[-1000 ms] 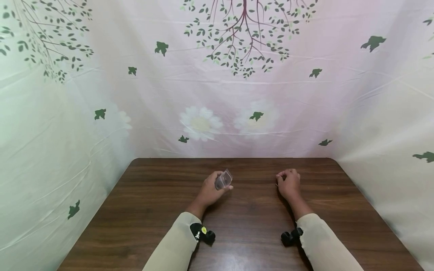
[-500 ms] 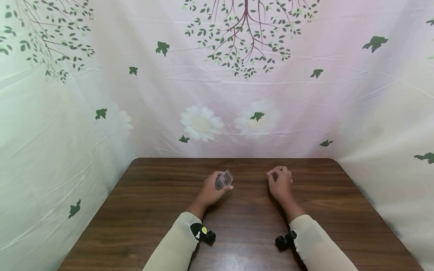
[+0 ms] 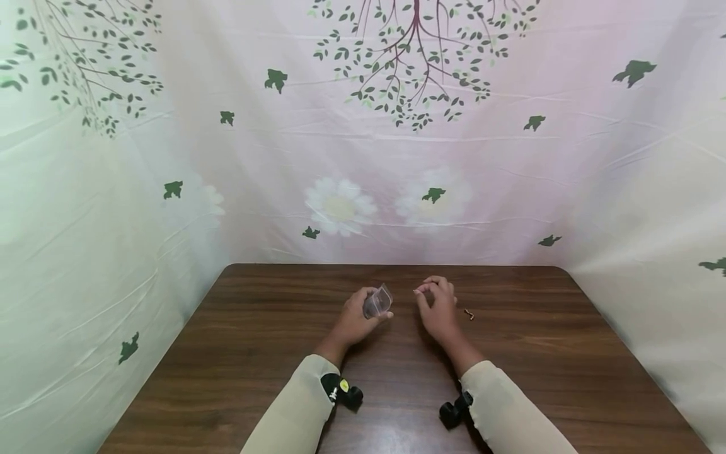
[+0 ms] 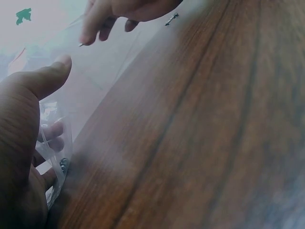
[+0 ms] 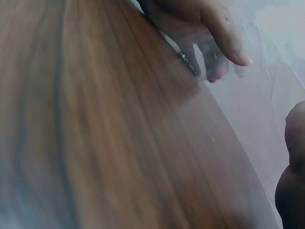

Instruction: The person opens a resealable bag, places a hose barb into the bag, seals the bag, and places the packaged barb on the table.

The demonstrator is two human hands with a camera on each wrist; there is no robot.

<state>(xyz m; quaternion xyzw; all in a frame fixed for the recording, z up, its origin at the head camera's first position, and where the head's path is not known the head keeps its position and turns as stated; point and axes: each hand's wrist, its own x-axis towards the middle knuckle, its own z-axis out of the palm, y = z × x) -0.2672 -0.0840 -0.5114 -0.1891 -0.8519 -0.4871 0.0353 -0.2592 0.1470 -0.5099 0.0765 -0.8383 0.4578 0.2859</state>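
My left hand (image 3: pixel 354 320) holds a small clear plastic bag (image 3: pixel 378 302), fingers and thumb around its sides and its mouth facing up and right. A few shiny screws (image 4: pixel 64 164) lie low inside the bag in the left wrist view. To the right of the bag, apart from it, my right hand (image 3: pixel 438 312) pinches a tiny piece between thumb and forefinger. Only a thin metal tip (image 4: pixel 81 44) of it shows, like a screw's; the rest is hidden. A couple of small screws (image 3: pixel 469 314) lie on the table just right of my right hand.
The brown wood-grain table (image 3: pixel 255 353) has rounded far corners. A printed cloth (image 3: pixel 374 157) with trees, birds and flowers hangs behind it and along both sides. Black wrist cameras are strapped over both light sleeves (image 3: pixel 516 403).
My right hand has moved left toward the bag, pinching the tiny piece. The screws on the table have come into sight behind it. My left hand and the bag stay almost still.
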